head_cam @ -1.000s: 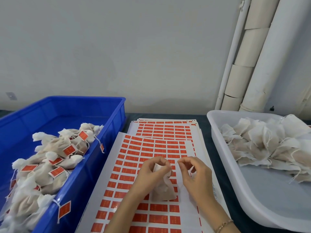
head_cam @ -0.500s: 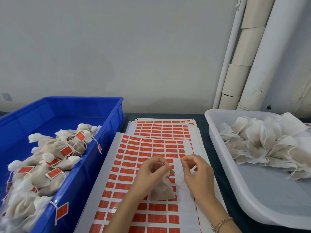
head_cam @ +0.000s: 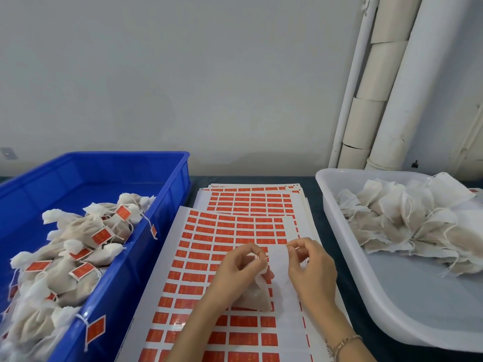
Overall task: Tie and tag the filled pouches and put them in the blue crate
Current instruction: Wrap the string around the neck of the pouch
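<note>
A small filled white pouch lies on the red label sheet at the centre. My left hand pinches the pouch's gathered neck. My right hand, a little to the right, pinches the end of the thin drawstring between thumb and forefinger. The blue crate stands at the left with several tied, red-tagged pouches piled inside.
A white tub at the right holds several untied filled pouches. More label sheets lie stacked behind the front one. Pale pipes run up the wall at the back right.
My hands have drawn slightly apart. The right hand moved right and up with the string, while the left hand kept its hold on the pouch's neck.
</note>
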### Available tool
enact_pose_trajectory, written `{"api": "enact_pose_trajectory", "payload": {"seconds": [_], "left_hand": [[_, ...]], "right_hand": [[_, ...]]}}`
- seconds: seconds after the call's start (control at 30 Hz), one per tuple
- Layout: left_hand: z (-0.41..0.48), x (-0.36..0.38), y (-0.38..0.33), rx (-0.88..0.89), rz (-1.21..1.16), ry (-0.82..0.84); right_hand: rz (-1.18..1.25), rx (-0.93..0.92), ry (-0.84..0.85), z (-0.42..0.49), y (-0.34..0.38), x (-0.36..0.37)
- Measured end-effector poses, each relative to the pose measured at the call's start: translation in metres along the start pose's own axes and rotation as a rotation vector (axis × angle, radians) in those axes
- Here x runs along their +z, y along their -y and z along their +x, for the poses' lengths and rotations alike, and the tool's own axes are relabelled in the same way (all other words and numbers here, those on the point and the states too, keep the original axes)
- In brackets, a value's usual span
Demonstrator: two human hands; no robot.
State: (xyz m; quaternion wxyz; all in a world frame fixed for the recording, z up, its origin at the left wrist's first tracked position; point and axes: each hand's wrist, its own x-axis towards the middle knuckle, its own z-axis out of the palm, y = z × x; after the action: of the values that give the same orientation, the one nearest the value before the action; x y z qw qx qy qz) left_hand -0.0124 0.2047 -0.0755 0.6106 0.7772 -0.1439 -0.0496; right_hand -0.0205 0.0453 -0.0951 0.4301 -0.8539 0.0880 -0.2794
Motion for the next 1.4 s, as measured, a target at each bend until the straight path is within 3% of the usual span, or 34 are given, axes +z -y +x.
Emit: {"api": "enact_pose_trajectory", "payload": {"seconds": [0.43,0.57,0.67,0.83,0.9,1.03,1.13,1.2,1.4], "left_hand": [[-0.006,-0.011,-0.009,-0.173,0.097,0.145],[-0.01,-0.017,-0.01,-0.247,0.087,0.152],[-0.01,-0.019,-0.014,-0.256,-0.053,0.192],[-0.008,-0.025,-0.016,-0.168,-0.521,0.189],[-0.009,-0.024,-0.018,-0.121,-0.544,0.13],[-0.009,-0.018,-0.017,-0.103,-0.331,-0.107],[-0.006,-0.011,-0.009,-0.149,0.049,-0.308],[-0.001,-0.006,-0.001,-0.118,0.259,-0.331],[0.002,-0.001,0.011,0.082,0.508,-0.413]], "right_hand": [[0.358,0.117,-0.173,0.012,0.002,-0.016],[0.357,0.153,-0.151,0.014,-0.001,-0.016],[0.221,0.12,-0.085,0.014,-0.005,-0.013],[0.058,0.092,0.09,0.008,-0.006,-0.005],[0.025,0.065,0.149,0.005,-0.004,-0.003],[-0.006,0.006,0.276,0.0,0.0,-0.002],[0.02,-0.026,0.382,-0.004,0.004,-0.001],[0.077,-0.019,0.423,-0.006,0.007,0.001],[0.293,-0.001,0.516,-0.006,0.013,0.0]]}}
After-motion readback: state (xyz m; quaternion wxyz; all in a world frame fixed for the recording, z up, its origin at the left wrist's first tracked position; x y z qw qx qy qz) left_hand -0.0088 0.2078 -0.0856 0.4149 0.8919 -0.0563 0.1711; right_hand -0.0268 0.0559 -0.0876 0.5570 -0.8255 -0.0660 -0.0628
